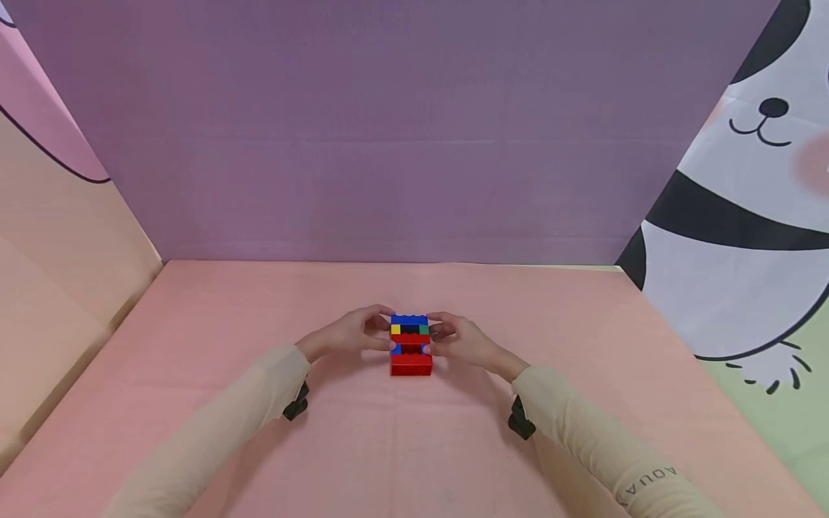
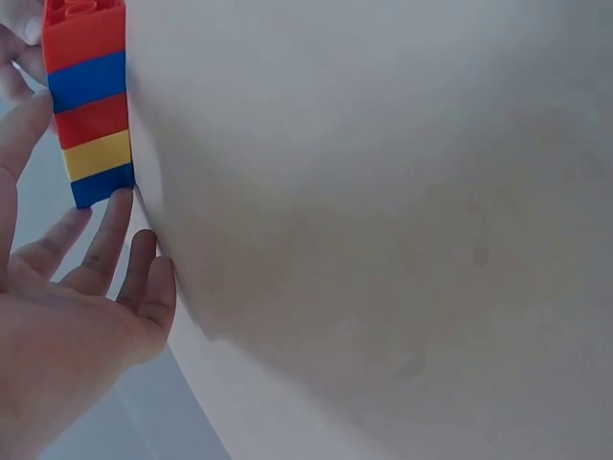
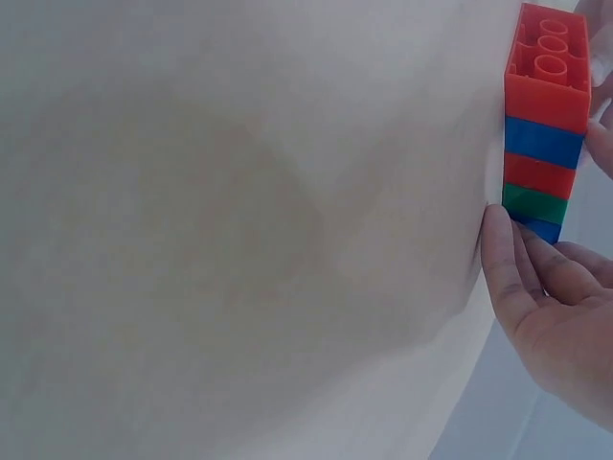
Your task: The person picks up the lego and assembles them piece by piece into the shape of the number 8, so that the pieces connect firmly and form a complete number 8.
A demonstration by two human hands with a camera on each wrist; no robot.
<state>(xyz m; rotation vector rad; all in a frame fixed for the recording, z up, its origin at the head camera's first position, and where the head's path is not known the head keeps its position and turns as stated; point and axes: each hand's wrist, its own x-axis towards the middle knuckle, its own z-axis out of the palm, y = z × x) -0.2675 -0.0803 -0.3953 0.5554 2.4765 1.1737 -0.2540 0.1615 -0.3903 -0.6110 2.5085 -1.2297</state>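
Observation:
A stack of toy building bricks [image 1: 410, 338] lies on its side at the middle of the pink table, between both hands. Nearest the person is a red brick [image 1: 411, 366], its hollow underside with round tubes showing in the right wrist view. Beyond it come small blue bricks at both sides, another red brick, a yellow brick [image 2: 99, 155] on the left, a green brick [image 3: 534, 203] on the right, and a long blue brick [image 1: 409, 320] at the far end. The left hand [image 1: 352, 333] grips the left side with thumb and fingertips; the right hand [image 1: 463, 341] grips the right side likewise.
The pink cloth-covered table [image 1: 388, 446] meets a purple backdrop [image 1: 388, 144] behind. A panda-print panel [image 1: 758, 230] stands at the right, a peach panel [image 1: 65, 288] at the left. Each wrist wears a black device [image 1: 296, 403].

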